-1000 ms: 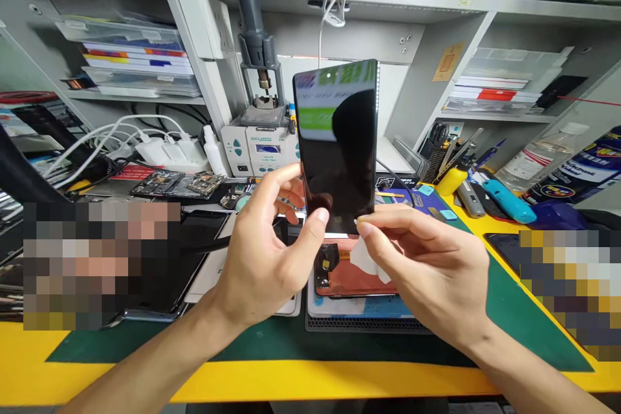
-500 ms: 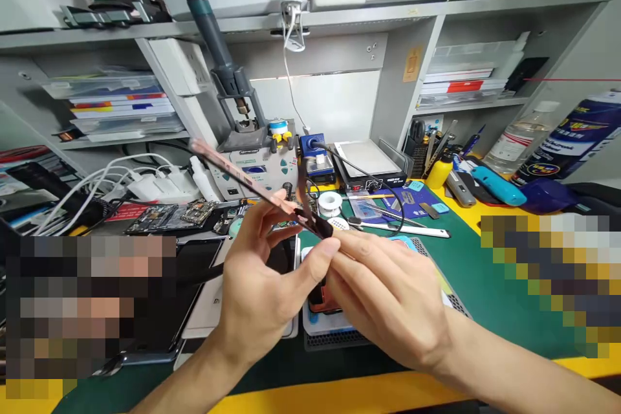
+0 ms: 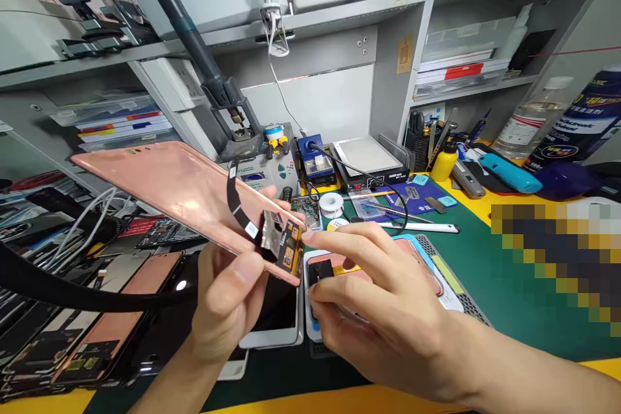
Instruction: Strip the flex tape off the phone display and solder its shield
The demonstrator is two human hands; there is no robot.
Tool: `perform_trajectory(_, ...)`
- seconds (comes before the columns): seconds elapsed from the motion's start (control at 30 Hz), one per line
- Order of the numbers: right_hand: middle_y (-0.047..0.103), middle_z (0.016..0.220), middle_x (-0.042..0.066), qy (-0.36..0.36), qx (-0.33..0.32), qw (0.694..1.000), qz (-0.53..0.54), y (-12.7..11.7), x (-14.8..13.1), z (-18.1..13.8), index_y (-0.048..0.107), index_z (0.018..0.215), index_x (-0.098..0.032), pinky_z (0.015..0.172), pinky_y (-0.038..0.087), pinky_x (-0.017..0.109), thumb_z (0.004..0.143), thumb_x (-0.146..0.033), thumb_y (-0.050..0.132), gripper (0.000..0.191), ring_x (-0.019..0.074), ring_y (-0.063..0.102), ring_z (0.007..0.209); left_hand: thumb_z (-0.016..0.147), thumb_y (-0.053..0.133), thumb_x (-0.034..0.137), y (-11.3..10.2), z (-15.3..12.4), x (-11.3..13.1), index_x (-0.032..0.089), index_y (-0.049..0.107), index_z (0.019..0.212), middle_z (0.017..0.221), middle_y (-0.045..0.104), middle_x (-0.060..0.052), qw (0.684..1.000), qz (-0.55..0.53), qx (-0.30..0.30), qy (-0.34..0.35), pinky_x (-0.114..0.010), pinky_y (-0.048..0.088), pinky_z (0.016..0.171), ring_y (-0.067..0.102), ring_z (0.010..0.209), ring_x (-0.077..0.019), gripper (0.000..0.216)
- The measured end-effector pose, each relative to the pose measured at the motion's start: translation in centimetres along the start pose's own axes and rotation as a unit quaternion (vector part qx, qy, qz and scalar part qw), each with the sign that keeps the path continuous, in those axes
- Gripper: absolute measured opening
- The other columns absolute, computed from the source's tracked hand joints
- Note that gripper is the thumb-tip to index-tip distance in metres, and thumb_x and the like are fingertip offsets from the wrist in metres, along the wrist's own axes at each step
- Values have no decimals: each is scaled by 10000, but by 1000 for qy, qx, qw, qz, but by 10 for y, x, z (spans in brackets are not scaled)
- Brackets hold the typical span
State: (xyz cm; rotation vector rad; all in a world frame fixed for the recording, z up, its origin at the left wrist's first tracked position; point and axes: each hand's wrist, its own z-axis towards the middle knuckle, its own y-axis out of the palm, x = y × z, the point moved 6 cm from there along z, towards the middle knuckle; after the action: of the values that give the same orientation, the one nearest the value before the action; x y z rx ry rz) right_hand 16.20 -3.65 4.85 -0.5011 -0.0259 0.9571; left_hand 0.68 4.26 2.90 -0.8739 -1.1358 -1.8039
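My left hand (image 3: pixel 228 301) pinches the lower end of a phone screen panel (image 3: pixel 179 191), held flat with its copper-pink back facing up and stretching off to the left. A black flex cable (image 3: pixel 237 204) and a small connector board (image 3: pixel 286 249) lie on that back. My right hand (image 3: pixel 383 310) is beside it with fingers curled, its forefinger tip touching the panel's end by the connector board. Under my hands, another copper-backed screen (image 3: pixel 427 268) lies on a blue-edged mat on the green bench mat.
Several more screens (image 3: pixel 104 320) lie stacked at the left. A hot-air station (image 3: pixel 262 171), a solder reel (image 3: pixel 332 202), a small heating plate (image 3: pixel 369 158), tweezers and pens (image 3: pixel 427 142), bottles (image 3: pixel 528 126) and a spray can (image 3: pixel 577 129) crowd the back and right.
The panel went from upright with its dark glass toward me, through edge-on, to lying flat with its copper back up. My head turned left and up.
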Motion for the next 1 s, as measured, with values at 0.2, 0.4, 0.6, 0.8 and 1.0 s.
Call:
perform_trajectory(0.2, 775, 1172, 168, 45, -16, 995, 89, -1, 5, -3, 738, 875, -137, 854, 620, 309, 854, -19, 675, 136, 189, 741, 998, 775, 869, 408, 5, -2, -9, 246, 789, 1172, 1061, 798, -27, 999, 34, -25, -9, -280, 605, 939, 729, 1002, -199, 436)
perform_trajectory(0.4, 779, 1027, 88, 195, 26, 965, 175, 3, 20, -10, 749, 885, -190, 622, 596, 178, 865, -42, 713, 154, 158, 741, 915, 850, 843, 330, 9, 1, -17, 278, 762, 1096, 984, 751, 35, 996, 82, -14, -24, -212, 573, 778, 701, 878, -117, 264)
perform_trajectory(0.6, 726, 740, -17, 349, 18, 904, 248, 11, 28, -15, 831, 834, -264, 449, 485, 132, 873, -133, 779, 147, 67, 611, 547, 861, 832, 293, 7, 1, -7, 202, 718, 1024, 969, 767, 6, 997, 75, 22, 1, -221, 543, 840, 707, 927, -131, 218)
perform_trajectory(0.8, 809, 791, 6, 490, -1, 736, 468, 24, 43, -25, 835, 757, -299, 726, 655, 266, 830, -306, 869, 80, 156, 757, 714, 883, 800, 297, 2, -4, 10, 218, 666, 873, 759, 615, 67, 982, 166, 54, 73, -208, 447, 643, 549, 675, -76, 155)
perform_trajectory(1.0, 820, 883, 43, 554, -15, 641, 532, 30, 42, -28, 794, 716, -235, 563, 648, 365, 753, -335, 900, 150, 175, 705, 566, 905, 775, 311, -3, -4, 10, 228, 718, 835, 694, 557, 61, 981, 166, 81, 67, -244, 391, 596, 474, 638, -87, 123)
